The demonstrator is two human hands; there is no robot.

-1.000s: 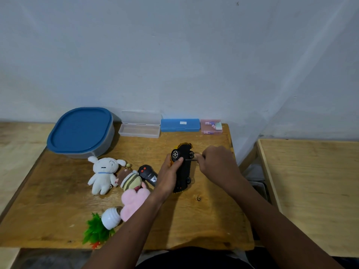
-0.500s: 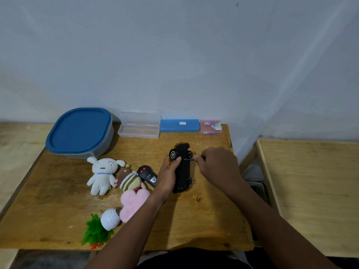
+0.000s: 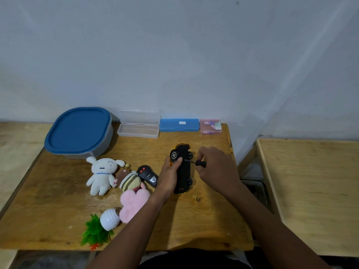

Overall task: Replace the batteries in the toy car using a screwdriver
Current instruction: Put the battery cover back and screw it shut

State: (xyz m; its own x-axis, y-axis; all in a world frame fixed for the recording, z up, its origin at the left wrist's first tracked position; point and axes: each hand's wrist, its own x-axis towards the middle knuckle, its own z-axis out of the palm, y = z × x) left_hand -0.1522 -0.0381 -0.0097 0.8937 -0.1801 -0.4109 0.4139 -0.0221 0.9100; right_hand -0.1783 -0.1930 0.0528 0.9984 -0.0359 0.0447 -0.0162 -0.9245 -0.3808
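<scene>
The toy car (image 3: 184,171) lies upside down on the wooden table (image 3: 204,220), black underside up, with a yellow body edge at its far end. My left hand (image 3: 169,175) grips its left side, thumb laid across the underside near the front wheel. My right hand (image 3: 217,167) pinches a small black-handled screwdriver (image 3: 197,163), whose tip touches the car's underside by the front axle. The screw itself is too small to make out.
Left of the car lie a black remote (image 3: 148,175), a white plush (image 3: 102,174), a striped plush (image 3: 129,180), a pink plush (image 3: 133,202) and a small potted plant (image 3: 101,226). Along the wall stand a blue-lidded tub (image 3: 77,131), an open clear case (image 3: 138,127), a blue case (image 3: 179,125) and a pink box (image 3: 210,126).
My right hand has drawn slightly back to the right, so the screwdriver's black handle now shows. The car and my left hand have stayed nearly in place.
</scene>
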